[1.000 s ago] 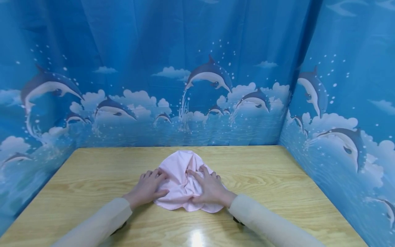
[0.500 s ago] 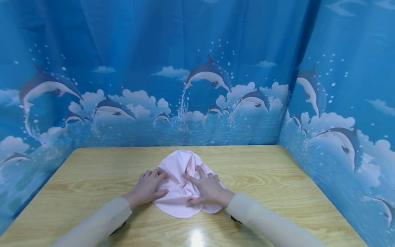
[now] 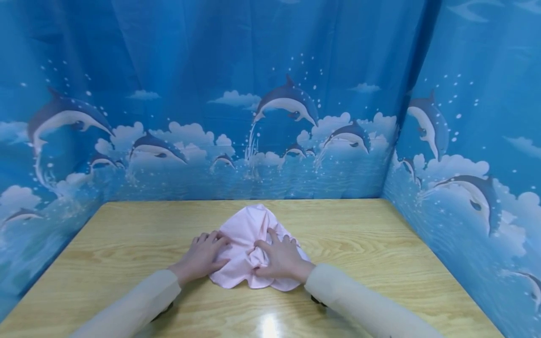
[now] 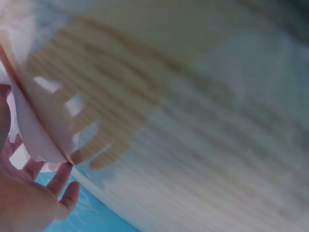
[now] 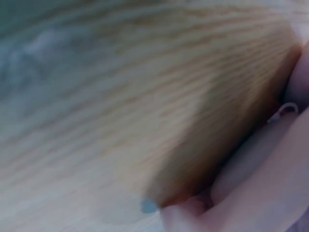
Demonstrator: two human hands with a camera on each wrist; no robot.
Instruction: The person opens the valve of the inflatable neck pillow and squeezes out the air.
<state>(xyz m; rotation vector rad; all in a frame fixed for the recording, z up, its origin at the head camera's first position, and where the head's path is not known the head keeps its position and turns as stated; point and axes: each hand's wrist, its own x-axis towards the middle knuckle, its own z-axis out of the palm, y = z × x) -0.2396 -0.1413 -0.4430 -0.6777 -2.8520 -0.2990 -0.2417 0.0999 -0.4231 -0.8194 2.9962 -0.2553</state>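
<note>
- The pink cloth (image 3: 249,249) lies bunched in the middle of the wooden tabletop (image 3: 372,244), under both hands.
- It looks light, soft and limp, likely to slide on the glossy wood; its loose edges seem the best places to take hold.
- It is pale pink, plain, creased into folds, with a rounded near edge.
- The left hand (image 3: 202,256) rests flat, fingers spread, on its left side.
- The right hand (image 3: 281,258) curls its fingers, gathering a fold.

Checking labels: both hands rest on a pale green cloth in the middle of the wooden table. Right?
Not quite. The cloth is pale pink, not green, as the head view shows. The rest holds: the left hand and the right hand both rest on it, in the middle of the wooden table.
</note>
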